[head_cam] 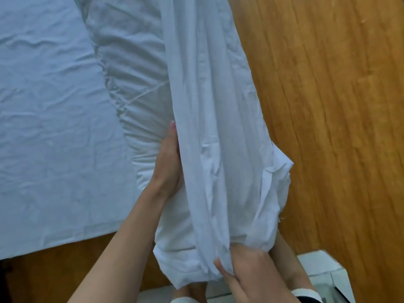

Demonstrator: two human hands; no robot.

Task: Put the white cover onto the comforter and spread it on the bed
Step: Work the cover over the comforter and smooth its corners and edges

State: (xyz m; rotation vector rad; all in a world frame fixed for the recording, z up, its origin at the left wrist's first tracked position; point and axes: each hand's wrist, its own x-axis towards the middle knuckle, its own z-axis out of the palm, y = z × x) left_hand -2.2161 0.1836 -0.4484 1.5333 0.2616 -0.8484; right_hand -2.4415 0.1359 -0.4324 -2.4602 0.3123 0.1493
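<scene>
Both hands hold the white cover (218, 138) beside the bed (43, 106).
The right hand (247, 272) pinches its bunched end; the left hand (169, 162) lies flat against the comforter (140, 79), above the wooden floor (328, 106).

Wood-grain floor (328, 106), orange-brown, with planks running up and down the view. Left of it, a bed (43, 127) under a wrinkled pale sheet, its near edge ending above a strip of that same floor. Below the floor, at the bottom right corner, a white box-like thing (323, 265) with straight edges, only partly in view. Against that box, a dark shoe with a white sock band (306, 295).
</scene>
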